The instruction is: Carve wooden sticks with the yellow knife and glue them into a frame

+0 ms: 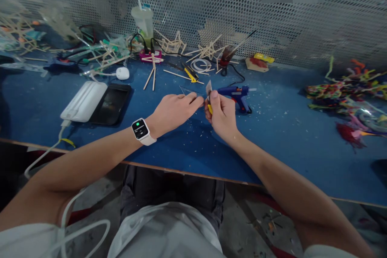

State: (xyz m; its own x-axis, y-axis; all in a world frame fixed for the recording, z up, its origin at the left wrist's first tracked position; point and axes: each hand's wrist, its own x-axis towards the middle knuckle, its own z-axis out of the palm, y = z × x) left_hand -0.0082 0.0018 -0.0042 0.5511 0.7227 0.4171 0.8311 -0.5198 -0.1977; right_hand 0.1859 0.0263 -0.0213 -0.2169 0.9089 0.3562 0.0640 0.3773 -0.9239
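Observation:
My right hand (223, 115) is closed around a utility knife (209, 92), its broad grey blade pointing up and a bit of yellow showing below. Fingers bent together, my left hand (178, 109) reaches in from the left, its fingertips close beside the knife. Whatever those fingertips pinch is hidden. A clear triangular ruler (185, 89) lies partly behind the left hand. Just behind my right hand, a blue glue gun (238, 96) rests on its side on the blue table (272, 137). Small pale shavings are scattered under both hands.
Behind stand stick structures (208, 50), a pink power strip (150, 56), a yellow-black cutter (191, 73) and a lidded cup (143, 22). A white power bank (84, 100) and dark phone (111, 104) lie left. Colourful strands (347, 88) pile up right.

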